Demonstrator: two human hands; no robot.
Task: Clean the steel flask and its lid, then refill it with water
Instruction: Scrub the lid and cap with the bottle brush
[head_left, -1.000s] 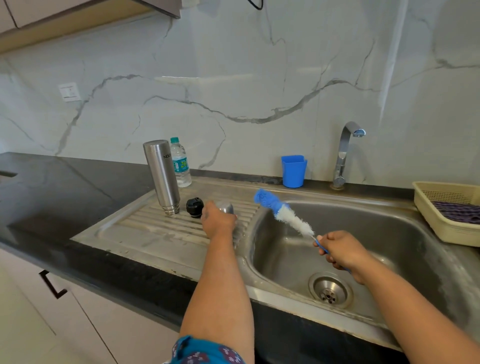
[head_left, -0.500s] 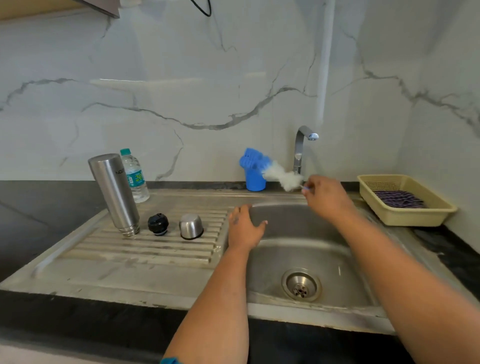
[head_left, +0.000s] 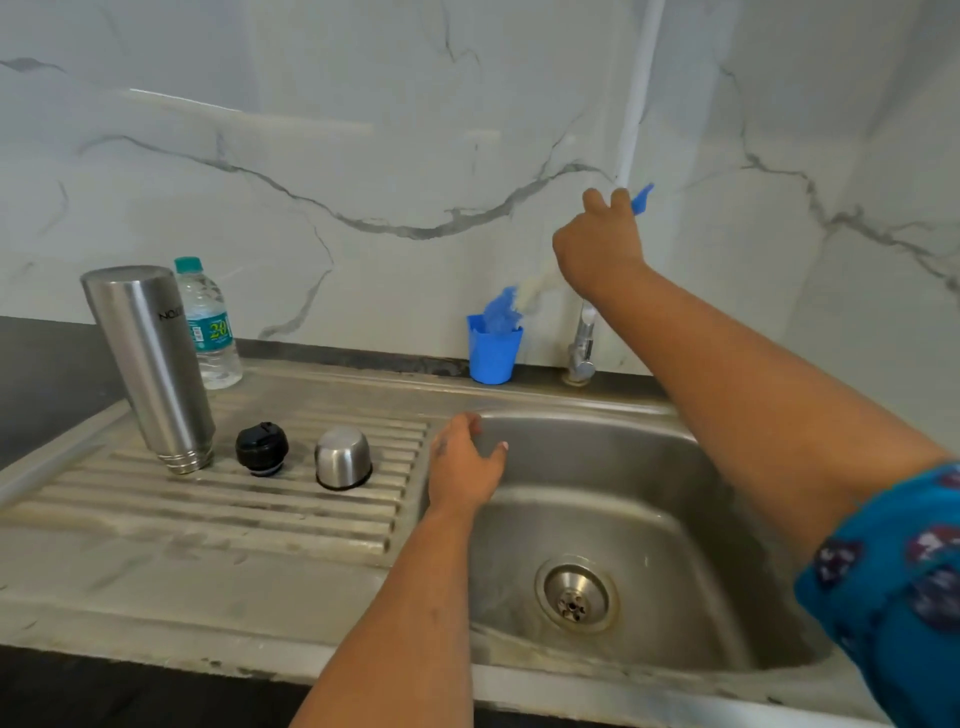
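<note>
Left to right. A tall brushed-steel flask (head_left: 150, 364) stands inverted on the ribbed steel drainboard (head_left: 218, 499), mouth down, tilted slightly in this wide view. Behind it, against the marble wall, stands a clear plastic water bottle with a green cap (head_left: 208, 325). Just right of the flask sit a round black plastic stopper (head_left: 261, 448) and a domed steel lid cup (head_left: 343, 457), rim down, each apart from its neighbour.

The left hand (head_left: 462, 462) lies at the inner left rim of the steel sink basin (head_left: 649, 499). Its fingers are loosely spread and hold nothing; thumb points toward the basin.

A blue plastic cup (head_left: 492, 349) stands on the back ledge of the surface, beside the chrome tap (head_left: 582, 348). The head of a bottle brush (head_left: 504, 312), blue bristles with a white section above, sits in the cup mouth.

The right hand (head_left: 597, 249) is raised above the tap, arm extended, fingers curled round the brush handle; the blue handle tip shows past the knuckles.

Against half a second ago: the right hand has risen, and the brush has swung from roughly level to head-down in the cup. The left hand has stayed at the rim. Flask, stopper and lid cup are unmoved.
</note>
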